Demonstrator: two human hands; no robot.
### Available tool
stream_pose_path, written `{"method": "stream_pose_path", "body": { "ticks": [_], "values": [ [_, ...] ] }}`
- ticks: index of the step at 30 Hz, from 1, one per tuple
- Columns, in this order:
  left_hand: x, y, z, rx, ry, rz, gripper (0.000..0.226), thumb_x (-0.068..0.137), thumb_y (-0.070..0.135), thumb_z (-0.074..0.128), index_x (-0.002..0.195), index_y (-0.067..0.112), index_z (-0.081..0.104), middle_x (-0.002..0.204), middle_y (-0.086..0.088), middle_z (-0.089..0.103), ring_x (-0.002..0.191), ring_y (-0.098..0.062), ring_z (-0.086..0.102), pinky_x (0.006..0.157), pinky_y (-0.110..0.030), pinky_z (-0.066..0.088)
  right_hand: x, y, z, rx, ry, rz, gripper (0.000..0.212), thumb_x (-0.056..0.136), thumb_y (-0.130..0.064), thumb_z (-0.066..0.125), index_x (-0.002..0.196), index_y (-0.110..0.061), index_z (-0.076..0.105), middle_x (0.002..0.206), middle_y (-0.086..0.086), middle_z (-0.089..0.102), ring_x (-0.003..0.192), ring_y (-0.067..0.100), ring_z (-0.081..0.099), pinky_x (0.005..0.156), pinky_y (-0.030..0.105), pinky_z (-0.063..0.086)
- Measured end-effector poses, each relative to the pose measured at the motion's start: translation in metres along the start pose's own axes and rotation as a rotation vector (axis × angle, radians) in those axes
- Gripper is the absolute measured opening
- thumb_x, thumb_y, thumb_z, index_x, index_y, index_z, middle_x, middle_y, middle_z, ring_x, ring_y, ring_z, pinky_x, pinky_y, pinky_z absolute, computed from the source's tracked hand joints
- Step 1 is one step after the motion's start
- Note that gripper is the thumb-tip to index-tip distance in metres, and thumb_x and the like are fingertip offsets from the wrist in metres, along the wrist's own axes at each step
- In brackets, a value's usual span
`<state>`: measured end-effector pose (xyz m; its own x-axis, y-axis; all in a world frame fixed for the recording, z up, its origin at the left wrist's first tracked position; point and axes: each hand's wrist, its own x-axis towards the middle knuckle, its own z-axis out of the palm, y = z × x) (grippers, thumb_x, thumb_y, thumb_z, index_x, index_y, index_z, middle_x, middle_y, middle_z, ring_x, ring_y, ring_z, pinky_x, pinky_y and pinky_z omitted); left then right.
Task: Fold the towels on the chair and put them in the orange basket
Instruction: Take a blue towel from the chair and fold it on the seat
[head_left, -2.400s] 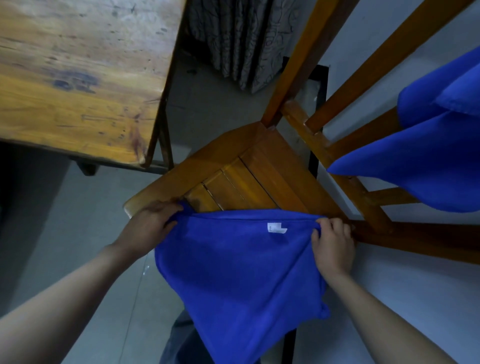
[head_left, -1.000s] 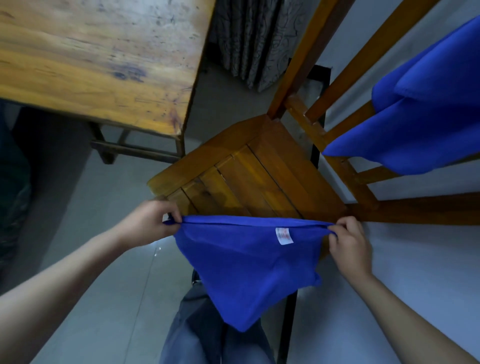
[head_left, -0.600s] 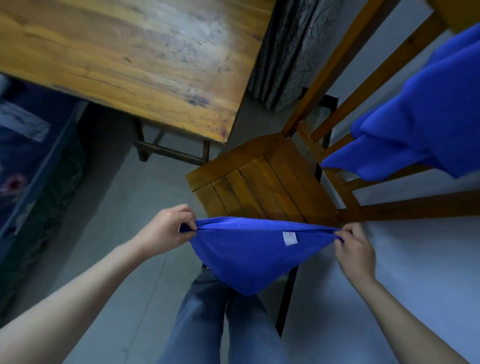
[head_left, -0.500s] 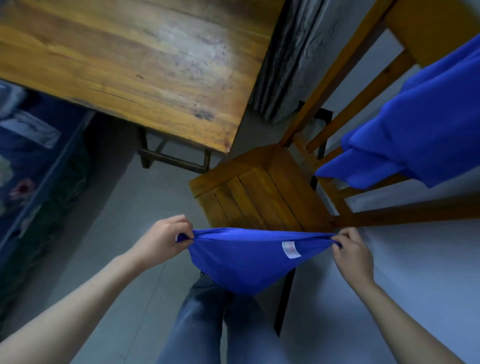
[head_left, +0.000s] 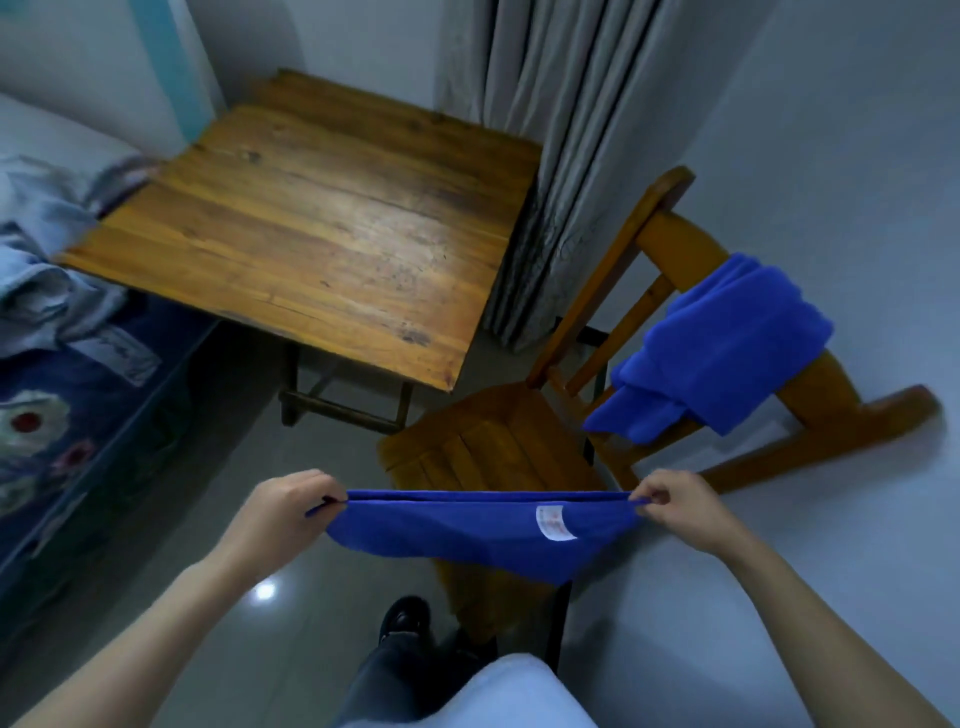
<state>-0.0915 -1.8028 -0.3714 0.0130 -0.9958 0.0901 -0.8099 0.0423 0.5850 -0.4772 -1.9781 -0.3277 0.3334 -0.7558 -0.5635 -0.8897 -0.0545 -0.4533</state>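
Above the wooden chair (head_left: 498, 431), the left hand (head_left: 283, 512) and right hand (head_left: 680, 501) pinch a doubled blue towel (head_left: 483, 535) taut, so probably another fold comes next.

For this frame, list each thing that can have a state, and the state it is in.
Held towel: stretched taut between both hands, folded over, hanging in the air in front of the chair.
Second towel: draped over the chair back, unfolded.
Left hand: pinching one top corner.
Right hand: pinching the other top corner.
Chair: seat bare.
Table: top bare.
Orange basket: not in view.
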Motion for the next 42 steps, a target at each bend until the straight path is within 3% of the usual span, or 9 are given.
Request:
{"method": "stream_pose_path", "body": {
  "ticks": [4, 7, 12, 15, 18, 21, 25, 31, 42],
  "values": [
    [0.015, 0.014, -0.029, 0.098, 0.095, 0.082, 0.018, 0.07, 0.001, 0.075, 0.084, 0.011, 0.07, 0.077, 0.001, 0.067, 0.067, -0.009, 0.061, 0.055, -0.03, 0.055, -0.016, -0.019, -0.02, 0.057, 0.133, -0.067, 0.02, 0.08, 0.002, 0.061, 0.085, -0.015, 0.051, 0.078, 0.003, 0.052, 0.071, 0.014, 0.052, 0.062, 0.018, 0.04],
    [0.028, 0.022, -0.043, 0.205, 0.134, 0.137, 0.026, 0.069, 0.003, 0.076, 0.095, 0.005, 0.07, 0.078, -0.004, 0.068, 0.067, -0.018, 0.065, 0.056, -0.03, 0.055, -0.017, -0.03, -0.03, 0.015, 0.253, -0.065, 0.018, 0.081, -0.001, 0.06, 0.091, -0.013, 0.053, 0.085, 0.003, 0.054, 0.078, 0.014, 0.053, 0.063, 0.017, 0.041],
    [0.047, 0.033, -0.062, 0.287, 0.185, 0.146, 0.009, 0.075, 0.011, 0.073, 0.083, 0.012, 0.071, 0.074, 0.0, 0.067, 0.062, -0.016, 0.064, 0.054, -0.024, 0.049, -0.013, -0.046, -0.04, -0.021, 0.45, -0.04, 0.011, 0.08, -0.004, 0.061, 0.074, -0.012, 0.055, 0.077, -0.002, 0.05, 0.079, 0.017, 0.051, 0.064, 0.023, 0.036],
    [0.061, 0.038, -0.073, 0.327, 0.217, 0.147, 0.019, 0.077, 0.025, 0.056, 0.079, 0.013, 0.071, 0.07, 0.001, 0.068, 0.06, -0.019, 0.065, 0.051, -0.022, 0.048, -0.014, -0.054, -0.053, 0.109, 0.533, -0.026, 0.006, 0.082, -0.003, 0.06, 0.079, -0.008, 0.059, 0.076, -0.001, 0.055, 0.079, 0.017, 0.053, 0.072, 0.028, 0.041],
    [0.077, 0.042, -0.083, 0.342, 0.202, 0.125, 0.018, 0.081, 0.024, 0.056, 0.082, 0.011, 0.069, 0.075, -0.002, 0.069, 0.068, -0.023, 0.066, 0.056, -0.026, 0.05, -0.014, -0.062, -0.07, 0.317, 0.575, -0.038, 0.008, 0.083, -0.001, 0.059, 0.082, -0.008, 0.061, 0.073, -0.003, 0.057, 0.078, 0.016, 0.054, 0.071, 0.027, 0.043],
    [0.097, 0.046, -0.088, 0.252, 0.19, 0.019, 0.011, 0.089, 0.016, 0.058, 0.092, 0.008, 0.065, 0.087, -0.005, 0.066, 0.082, -0.024, 0.06, 0.064, -0.03, 0.045, -0.005, -0.068, -0.081, 0.55, 0.588, -0.001, 0.016, 0.087, 0.0, 0.055, 0.077, -0.013, 0.059, 0.077, -0.001, 0.056, 0.074, 0.011, 0.051, 0.067, 0.024, 0.043],
    [0.121, 0.059, -0.09, -0.114, 0.16, -0.147, 0.007, 0.092, 0.012, 0.052, 0.087, 0.01, 0.057, 0.079, -0.002, 0.058, 0.076, -0.02, 0.054, 0.059, -0.023, 0.041, 0.008, -0.068, -0.088, 0.81, 0.595, 0.03, 0.021, 0.09, -0.001, 0.048, 0.078, -0.016, 0.058, 0.082, 0.002, 0.058, 0.076, 0.014, 0.053, 0.066, 0.025, 0.046],
    [0.125, 0.074, -0.08, -0.529, 0.156, -0.282, 0.01, 0.094, 0.013, 0.048, 0.087, 0.011, 0.054, 0.078, -0.004, 0.062, 0.069, -0.013, 0.059, 0.049, -0.01, 0.045, 0.016, -0.054, -0.085, 0.909, 0.6, 0.026, 0.022, 0.092, -0.005, 0.042, 0.08, -0.018, 0.056, 0.087, 0.004, 0.056, 0.082, 0.019, 0.053, 0.076, 0.035, 0.045],
    [0.067, 0.011, 0.066, -0.499, -0.054, -0.596, 0.009, 0.089, 0.008, 0.057, 0.082, 0.011, 0.062, 0.077, -0.004, 0.061, 0.07, -0.013, 0.055, 0.061, -0.015, 0.042, 0.042, 0.045, 0.046, 0.774, 0.447, 0.363, 0.022, 0.09, 0.002, 0.041, 0.076, -0.01, 0.053, 0.078, 0.008, 0.053, 0.072, 0.019, 0.049, 0.058, 0.025, 0.037]
  ]
}}
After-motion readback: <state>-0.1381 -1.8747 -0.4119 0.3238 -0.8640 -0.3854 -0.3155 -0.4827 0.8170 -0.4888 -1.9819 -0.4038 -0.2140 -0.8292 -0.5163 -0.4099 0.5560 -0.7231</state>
